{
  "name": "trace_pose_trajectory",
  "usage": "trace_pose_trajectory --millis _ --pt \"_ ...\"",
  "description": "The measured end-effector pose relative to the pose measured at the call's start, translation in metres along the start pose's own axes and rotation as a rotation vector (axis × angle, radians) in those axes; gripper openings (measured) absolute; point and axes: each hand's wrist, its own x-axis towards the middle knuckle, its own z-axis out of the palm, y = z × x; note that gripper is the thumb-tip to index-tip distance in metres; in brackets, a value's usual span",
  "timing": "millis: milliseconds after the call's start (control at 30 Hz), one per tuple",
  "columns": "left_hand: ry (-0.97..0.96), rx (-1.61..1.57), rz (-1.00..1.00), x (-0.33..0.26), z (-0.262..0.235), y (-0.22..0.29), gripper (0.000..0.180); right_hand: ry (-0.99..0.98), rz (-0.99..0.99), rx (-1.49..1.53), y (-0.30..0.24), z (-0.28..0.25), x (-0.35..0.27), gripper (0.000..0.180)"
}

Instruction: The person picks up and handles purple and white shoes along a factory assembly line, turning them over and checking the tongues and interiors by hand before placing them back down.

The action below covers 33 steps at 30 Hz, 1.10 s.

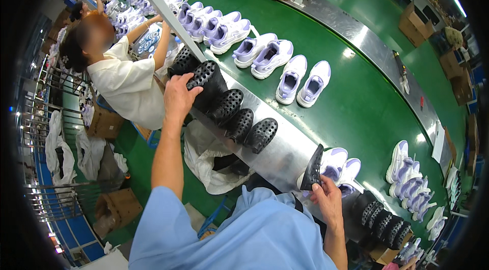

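My left hand (178,94) is closed on a black perforated shoe form (208,77) at the left part of the metal ledge, with its fingers over the near side. Three similar forms (238,123) lie in a row to the right of it. In my right hand (328,199) a single black perforated shoe form (314,169) is pinched upright by its lower end. Just behind it, a pair of white and lilac sneakers (337,164) sits at the belt's near edge, partly covered by the form.
The green belt (244,74) carries several white and lilac sneakers (316,82). More black forms (379,219) stand in a row at right. A co-worker in a cream top (127,76) works at left, beside a slanted metal post (163,7). A white sack (204,160) hangs below the ledge.
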Motion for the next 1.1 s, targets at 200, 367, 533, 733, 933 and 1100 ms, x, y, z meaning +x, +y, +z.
trace_pose_trajectory --millis 200,367,533,733,933,1100 --pt "-0.009 -0.076 0.053 -0.006 0.005 -0.011 0.058 -0.044 -0.005 0.047 -0.004 0.008 0.008 0.046" --pt "0.080 -0.089 -0.041 -0.024 0.005 0.021 0.076 -0.052 -0.039 0.111 -0.002 0.004 0.010 0.046" --pt "0.084 -0.071 -0.057 -0.029 0.012 0.012 0.081 -0.070 -0.049 0.086 0.004 -0.001 0.011 0.048" --pt "0.140 -0.165 -0.145 -0.040 0.013 0.005 0.086 -0.074 -0.050 0.048 0.003 -0.001 0.010 0.049" --pt "0.161 -0.300 -0.194 -0.046 0.007 0.015 0.094 -0.070 -0.053 0.047 0.002 -0.003 0.012 0.048" --pt "0.157 -0.364 -0.191 -0.058 0.008 -0.003 0.099 -0.086 -0.037 0.036 -0.002 -0.003 0.014 0.047"
